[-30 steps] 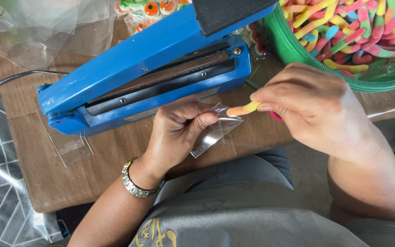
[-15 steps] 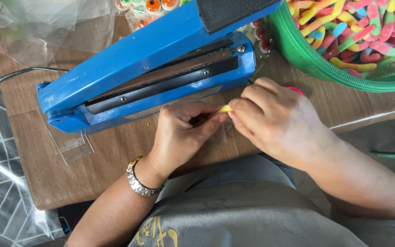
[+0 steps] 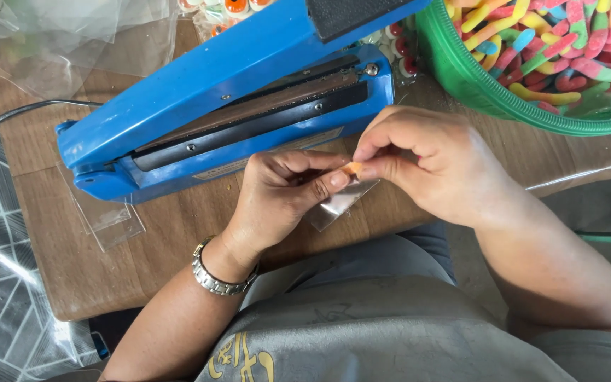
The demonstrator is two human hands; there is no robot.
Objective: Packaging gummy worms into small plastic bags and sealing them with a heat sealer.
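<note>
While a small clear plastic bag [image 3: 339,201] is held just above the near edge of the wooden table [image 3: 58,262], an orange gummy worm [image 3: 352,168] is pinched at its mouth, only the worm's tip being visible between the fingers. The bag is gripped by the left hand [image 3: 288,192], whose thumb and fingers are closed on its upper part, so that the lower end of the bag hangs out to the right below the thumb. The worm is gripped by the right hand [image 3: 429,159], its thumb and forefinger closed tightly on the candy and its other fingers curled; the fingertips of the two hands are touching. A metal wristwatch [image 3: 215,277] is worn on the left wrist. Just beyond the hands a blue heat sealer [image 3: 228,99] is set on the table with its arm raised, the dark sealing strip being exposed. Beside the sealer's near left corner, flat clear bags [image 3: 107,223] are laid on the wood. At the far right, a green basket [image 3: 475,88] filled with multicoloured sugared gummy worms [image 3: 560,42] is placed, well apart from the bag. More loose clear plastic [image 3: 72,35] is seen at the far left.
</note>
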